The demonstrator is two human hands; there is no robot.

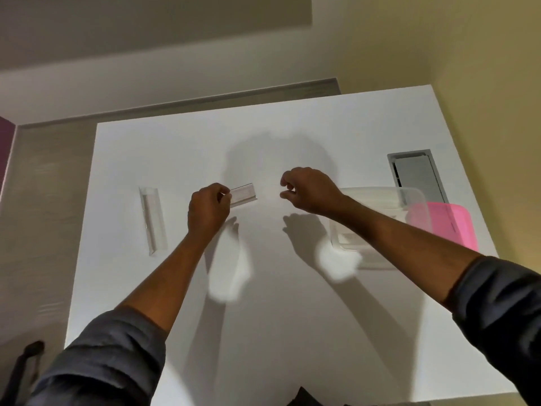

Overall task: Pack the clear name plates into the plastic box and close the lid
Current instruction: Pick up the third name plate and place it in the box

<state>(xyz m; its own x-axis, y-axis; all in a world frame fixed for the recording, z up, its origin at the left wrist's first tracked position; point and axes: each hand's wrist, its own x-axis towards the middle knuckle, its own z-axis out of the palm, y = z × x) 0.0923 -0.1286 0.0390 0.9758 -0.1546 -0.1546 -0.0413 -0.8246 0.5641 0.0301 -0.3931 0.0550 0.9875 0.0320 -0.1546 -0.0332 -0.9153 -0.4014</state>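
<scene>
My left hand (208,208) pinches the left end of a small clear name plate (243,194) and holds it just above the white table. A short way to its right, my right hand (307,189) hovers with fingers curled and apart, holding nothing. A longer clear name plate (152,219) lies flat on the table at the left. The clear plastic box (380,197) stands open at the right, partly behind my right forearm. Its pink lid (448,227) rests against the box's far right side.
The white table (278,288) ends close to a wall at the right. A grey metal cable hatch (417,175) is set into the tabletop behind the box. A dark object (26,361) stands off the table at the lower left.
</scene>
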